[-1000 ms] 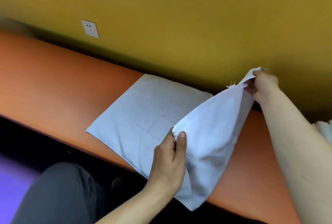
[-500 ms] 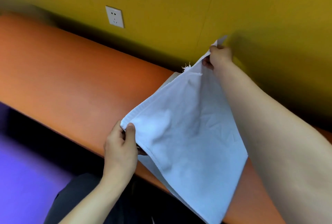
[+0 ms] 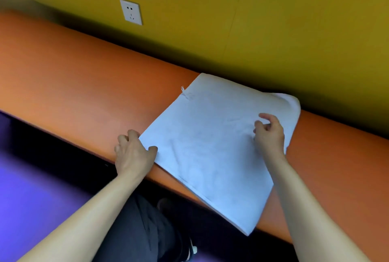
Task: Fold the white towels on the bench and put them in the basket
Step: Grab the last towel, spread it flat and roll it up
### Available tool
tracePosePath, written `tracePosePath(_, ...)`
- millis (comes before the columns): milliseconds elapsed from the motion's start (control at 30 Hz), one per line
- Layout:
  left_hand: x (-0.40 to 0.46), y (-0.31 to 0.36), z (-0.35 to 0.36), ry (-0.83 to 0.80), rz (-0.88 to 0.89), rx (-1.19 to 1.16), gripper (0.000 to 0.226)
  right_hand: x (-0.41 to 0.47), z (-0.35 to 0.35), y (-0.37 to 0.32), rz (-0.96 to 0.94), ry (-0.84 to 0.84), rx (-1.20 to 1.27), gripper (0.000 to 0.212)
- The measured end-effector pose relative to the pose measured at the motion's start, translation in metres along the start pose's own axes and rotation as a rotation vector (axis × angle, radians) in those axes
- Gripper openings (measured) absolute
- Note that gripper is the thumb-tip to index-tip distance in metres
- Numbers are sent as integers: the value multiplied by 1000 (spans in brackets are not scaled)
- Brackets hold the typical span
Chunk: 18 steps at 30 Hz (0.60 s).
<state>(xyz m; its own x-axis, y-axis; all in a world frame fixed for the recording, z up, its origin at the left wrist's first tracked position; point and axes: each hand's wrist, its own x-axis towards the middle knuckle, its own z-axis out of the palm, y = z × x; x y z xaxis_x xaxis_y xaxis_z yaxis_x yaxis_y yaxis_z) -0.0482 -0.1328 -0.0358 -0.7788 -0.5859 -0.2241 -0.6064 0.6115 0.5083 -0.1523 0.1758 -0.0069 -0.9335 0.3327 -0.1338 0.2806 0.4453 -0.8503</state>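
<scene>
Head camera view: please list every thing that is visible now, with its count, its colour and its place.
towel: one, white, folded flat on the bench, near corner hanging over the front edge
bench: one, orange, along the wall
wall: one, yellow, behind the bench
socket: one, white, on the wall
floor: purple, below the bench
left hand: one, at the towel's left corner
right hand: one, fingers curled, over the towel's right part

Soft, even indoor light, moderately bright. A dark shadow band runs along the wall [image 3: 210, 9] just above the surface [image 3: 73, 76]. Frame corners blur and smear; the surface's far-left end bows with wide-angle distortion. A faint sheen lies left of the towel [image 3: 210, 146].
</scene>
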Motion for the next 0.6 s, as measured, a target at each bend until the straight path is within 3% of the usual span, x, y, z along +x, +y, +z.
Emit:
tracePosePath(100, 10, 9, -1, -27, -42, 35, 56, -56, -37, 42, 32, 85, -208, 19)
tracePosePath(267, 16, 9, -10, -158, -142, -42, 41, -133, -55, 85, 225, -49, -619, 54)
tracePosePath(400, -1, 5, -18, -181, -43, -42, 34, -161, -53, 89, 217, -215, -484, 32)
tracePosePath(600, -74, -8, -48, -276, -102, -498, 27, -188, -90, 93, 297, -48, -82, 14)
